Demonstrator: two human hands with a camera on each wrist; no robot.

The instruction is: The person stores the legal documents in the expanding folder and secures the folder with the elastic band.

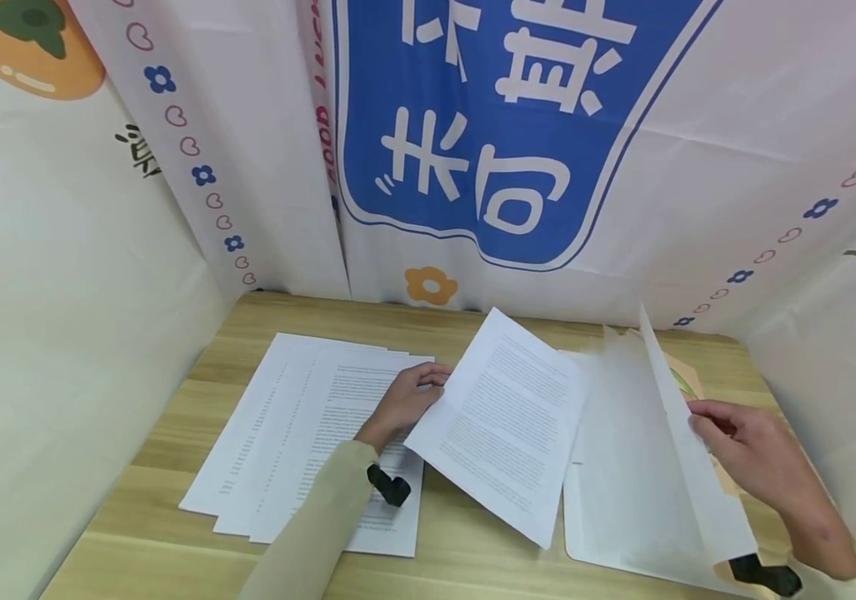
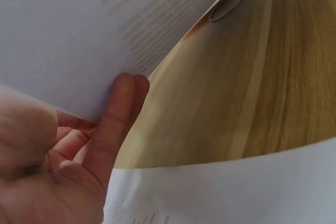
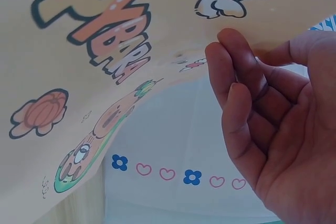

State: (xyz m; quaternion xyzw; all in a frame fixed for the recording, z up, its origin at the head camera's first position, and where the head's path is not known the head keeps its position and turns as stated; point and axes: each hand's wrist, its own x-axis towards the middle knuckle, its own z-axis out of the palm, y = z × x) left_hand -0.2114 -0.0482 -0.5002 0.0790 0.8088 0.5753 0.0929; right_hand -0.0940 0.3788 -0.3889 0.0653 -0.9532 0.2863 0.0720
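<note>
My left hand [image 1: 411,400] pinches the left edge of a printed sheet [image 1: 506,425], which is lifted and tilted over the table. In the left wrist view the thumb is hidden behind the paper [image 2: 58,30], and two fingers lie along its edge. On the right is a folder with a pale inside [image 1: 623,475] and a cartoon-printed cover [image 3: 105,98]. My right hand [image 1: 753,450] pinches the raised cover flap [image 1: 686,433] by its outer edge and keeps it upright. The sheet's right edge overlaps the folder in the head view.
Several printed sheets [image 1: 322,433] lie fanned on the left of the wooden table [image 1: 165,450], partly under my left forearm. A white cloth [image 1: 277,150] with a blue printed panel [image 1: 488,125] hangs behind the table, and more pale cloth [image 1: 60,292] stands at both sides.
</note>
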